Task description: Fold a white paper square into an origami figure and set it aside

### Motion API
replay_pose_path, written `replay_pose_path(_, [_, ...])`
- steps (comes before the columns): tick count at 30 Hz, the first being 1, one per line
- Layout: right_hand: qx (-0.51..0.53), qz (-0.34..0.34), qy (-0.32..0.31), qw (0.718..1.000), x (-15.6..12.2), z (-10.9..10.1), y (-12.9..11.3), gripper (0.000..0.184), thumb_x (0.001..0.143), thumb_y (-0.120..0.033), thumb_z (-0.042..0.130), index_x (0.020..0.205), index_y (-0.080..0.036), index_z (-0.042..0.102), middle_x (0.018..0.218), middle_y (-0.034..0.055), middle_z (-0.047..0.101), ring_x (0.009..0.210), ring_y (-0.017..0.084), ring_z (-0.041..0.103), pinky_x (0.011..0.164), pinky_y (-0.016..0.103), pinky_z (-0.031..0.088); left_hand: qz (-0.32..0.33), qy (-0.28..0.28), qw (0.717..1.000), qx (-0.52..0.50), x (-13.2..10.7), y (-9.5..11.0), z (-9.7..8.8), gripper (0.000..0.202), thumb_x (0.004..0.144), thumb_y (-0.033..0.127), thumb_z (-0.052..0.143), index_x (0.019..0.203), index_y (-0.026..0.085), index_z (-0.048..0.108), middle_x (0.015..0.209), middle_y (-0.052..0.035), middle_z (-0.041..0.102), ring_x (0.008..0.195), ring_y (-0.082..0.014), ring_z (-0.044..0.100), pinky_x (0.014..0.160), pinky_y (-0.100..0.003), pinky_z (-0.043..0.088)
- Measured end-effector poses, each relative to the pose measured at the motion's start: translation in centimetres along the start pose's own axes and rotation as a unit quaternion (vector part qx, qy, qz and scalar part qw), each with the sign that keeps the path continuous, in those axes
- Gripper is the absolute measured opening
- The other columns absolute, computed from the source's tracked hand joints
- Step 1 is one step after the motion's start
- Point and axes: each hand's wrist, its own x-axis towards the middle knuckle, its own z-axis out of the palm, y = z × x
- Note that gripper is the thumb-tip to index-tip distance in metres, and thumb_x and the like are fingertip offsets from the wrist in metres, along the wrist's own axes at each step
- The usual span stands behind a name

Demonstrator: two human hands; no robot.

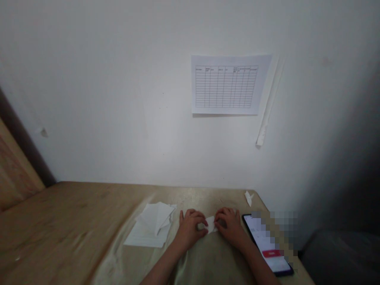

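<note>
My left hand [191, 227] and my right hand [229, 226] rest on a wooden table [68, 225], close together. Between them lies a small folded piece of white paper [210, 223]. The curled fingertips of both hands pinch its edges, left hand on its left side, right hand on its right. Part of the paper is hidden under the fingers.
A loose stack of white sheets [152, 227] lies left of my hands. A phone [267, 245] with a lit screen lies at the right table edge. A small folded paper scrap [248, 197] sits near the back right corner. A printed table sheet [227, 85] hangs on the wall.
</note>
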Motion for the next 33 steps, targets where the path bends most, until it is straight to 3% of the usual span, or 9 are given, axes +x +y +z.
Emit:
replay_pose_path(11, [-0.043, 0.025, 0.043, 0.998, 0.4, 1.6, -0.9, 0.012, 0.09, -0.028, 0.054, 0.09, -0.024, 0.066, 0.113, 0.0055, 0.065, 0.121, 0.028, 0.049, 0.114, 0.067, 0.003, -0.006, 0.01, 1.0, -0.008, -0.1, 0.1, 0.3, 0.018, 0.069, 0.039, 0.081, 0.086, 0.04, 0.076, 0.114, 0.0038, 0.071, 0.122, -0.0301, 0.048, 0.112, -0.069, 0.005])
replay_pose_path(26, [-0.04, 0.052, 0.06, 0.996, 0.3, 1.9, -1.5, 0.015, 0.09, -0.027, 0.053, 0.087, -0.024, 0.067, 0.111, 0.0059, 0.066, 0.123, 0.027, 0.047, 0.115, 0.063, 0.004, -0.023, 0.006, 1.0, -0.013, -0.1, 0.6, 0.2, 0.011, 0.077, 0.045, 0.075, 0.079, 0.034, 0.076, 0.114, 0.0033, 0.07, 0.121, -0.0277, 0.049, 0.114, -0.067, 0.003])
replay_pose_path(33, [-0.04, 0.063, 0.063, 0.995, 0.3, 1.8, -1.6, 0.013, 0.088, -0.028, 0.056, 0.085, -0.024, 0.068, 0.109, 0.0052, 0.066, 0.121, 0.028, 0.047, 0.115, 0.061, 0.005, -0.029, 0.012, 0.999, -0.012, 0.0, 0.7, 0.4, 0.011, 0.074, 0.044, 0.077, 0.079, 0.034, 0.075, 0.113, 0.0043, 0.07, 0.12, -0.0266, 0.049, 0.115, -0.065, 0.002])
